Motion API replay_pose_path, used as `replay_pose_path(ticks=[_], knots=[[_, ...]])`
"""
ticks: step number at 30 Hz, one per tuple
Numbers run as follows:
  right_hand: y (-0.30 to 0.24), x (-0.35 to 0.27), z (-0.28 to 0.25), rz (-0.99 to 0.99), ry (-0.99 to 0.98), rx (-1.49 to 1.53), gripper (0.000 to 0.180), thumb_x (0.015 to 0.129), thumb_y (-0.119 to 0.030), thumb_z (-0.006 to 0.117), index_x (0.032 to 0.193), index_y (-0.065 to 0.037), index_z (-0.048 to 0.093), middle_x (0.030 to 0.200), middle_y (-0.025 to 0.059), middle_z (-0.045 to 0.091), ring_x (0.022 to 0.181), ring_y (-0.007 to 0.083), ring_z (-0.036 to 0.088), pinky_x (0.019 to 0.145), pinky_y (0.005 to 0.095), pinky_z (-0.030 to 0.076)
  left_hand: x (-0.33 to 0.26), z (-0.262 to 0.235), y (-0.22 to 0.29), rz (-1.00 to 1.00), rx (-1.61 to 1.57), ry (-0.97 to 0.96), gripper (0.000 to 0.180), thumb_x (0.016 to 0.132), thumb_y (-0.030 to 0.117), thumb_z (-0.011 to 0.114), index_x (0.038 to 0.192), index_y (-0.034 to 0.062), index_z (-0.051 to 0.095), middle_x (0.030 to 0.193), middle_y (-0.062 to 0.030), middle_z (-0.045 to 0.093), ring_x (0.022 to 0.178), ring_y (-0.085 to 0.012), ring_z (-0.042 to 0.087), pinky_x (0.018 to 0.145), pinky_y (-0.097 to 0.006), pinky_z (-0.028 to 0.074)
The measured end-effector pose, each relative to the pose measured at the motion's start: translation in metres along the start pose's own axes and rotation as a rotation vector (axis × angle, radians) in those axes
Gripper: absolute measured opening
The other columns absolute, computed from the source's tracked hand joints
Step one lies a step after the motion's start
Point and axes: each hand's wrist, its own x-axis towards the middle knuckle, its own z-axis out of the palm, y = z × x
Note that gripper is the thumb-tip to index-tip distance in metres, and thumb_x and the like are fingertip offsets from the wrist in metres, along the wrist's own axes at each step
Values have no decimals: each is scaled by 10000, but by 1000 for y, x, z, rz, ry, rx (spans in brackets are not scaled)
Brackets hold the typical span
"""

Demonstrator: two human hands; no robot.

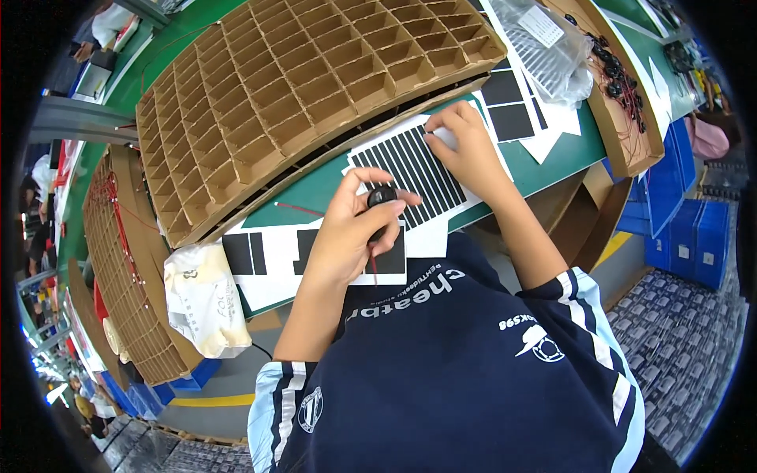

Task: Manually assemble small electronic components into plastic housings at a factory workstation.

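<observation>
My left hand (347,225) is closed round a small round black part (382,196), held between thumb and fingers above the table. A thin red wire (374,264) hangs below that hand. My right hand (469,154) reaches to the far right corner of a white sheet with black strips (406,177). Its thumb and forefinger are pinched at the end of one strip there; the fingertips partly cover what they grip. Beneath my left hand lie white sheets with larger black pieces (307,246).
A large cardboard divider tray (315,75) fills the far side of the green table (307,193). At far right, a cardboard box (631,150) holds black parts with wires, beside a clear plastic bag (544,51). A white bag (206,299) sits at the left edge.
</observation>
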Motion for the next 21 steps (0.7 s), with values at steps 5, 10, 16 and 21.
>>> replay_pose_path(ticks=[5,10,16,21], knots=[[-6,0,-1,101,34,117,210,683,-37,609,881,-21,541,838,93,478,807,232,473,728,297,389,19,-6,-12,114,191,80,201,781,-18,479,960,24,397,907,-221,567,447,-93,463,359,-167,325],[-3,-5,6,6,70,-13,178,703,-59,620,880,-51,611,925,83,485,839,220,472,737,290,398,18,-6,-20,62,334,91,243,740,11,583,976,25,525,652,16,491,469,-26,411,390,-162,307],[-1,-5,4,10,96,45,90,690,-36,605,768,-17,564,884,101,479,815,221,506,731,283,404,20,-2,-23,94,426,139,343,735,32,598,1039,14,440,712,-8,504,511,-34,423,418,-166,342],[-3,-5,1,54,107,105,140,687,-24,585,802,-7,505,891,103,487,820,235,501,730,285,401,23,-4,-27,112,422,177,284,737,38,601,912,11,380,709,-44,518,483,-44,428,398,-177,340]])
